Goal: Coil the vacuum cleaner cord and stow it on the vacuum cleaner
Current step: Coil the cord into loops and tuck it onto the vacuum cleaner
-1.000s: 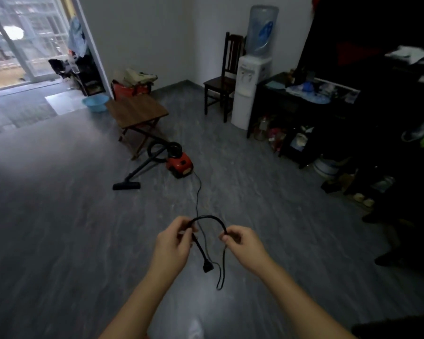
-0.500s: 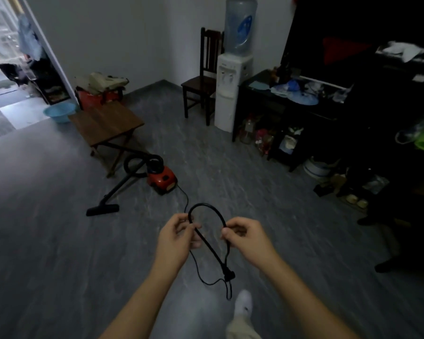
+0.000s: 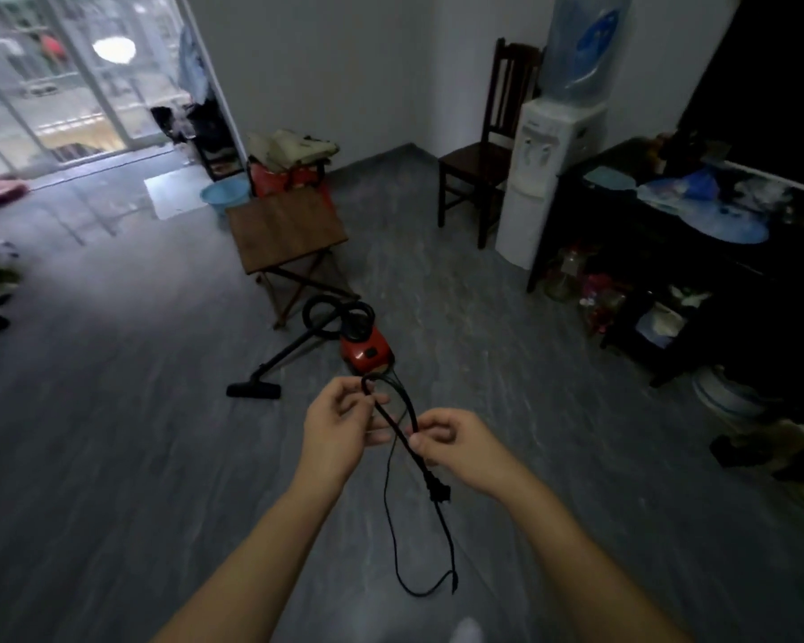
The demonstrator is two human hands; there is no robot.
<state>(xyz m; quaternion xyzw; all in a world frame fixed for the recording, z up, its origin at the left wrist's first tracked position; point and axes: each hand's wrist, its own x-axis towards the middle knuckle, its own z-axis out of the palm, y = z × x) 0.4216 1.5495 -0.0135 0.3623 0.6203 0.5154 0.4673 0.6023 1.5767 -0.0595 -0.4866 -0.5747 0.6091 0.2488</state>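
The cord [image 3: 395, 424] blurs out just before the vacuum cleaner [image 3: 366, 350], so where it enters the body cannot be told.

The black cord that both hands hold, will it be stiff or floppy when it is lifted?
Probably floppy: the cord sags in a long loose loop below the left hand and right hand. Near the plug it looks stiffer, running straight. Likely light: pinching fingers carry it.

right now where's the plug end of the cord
In the head view the plug hangs low centre, just under the right hand, which pinches the cord above it; the left hand holds the loop beside it.
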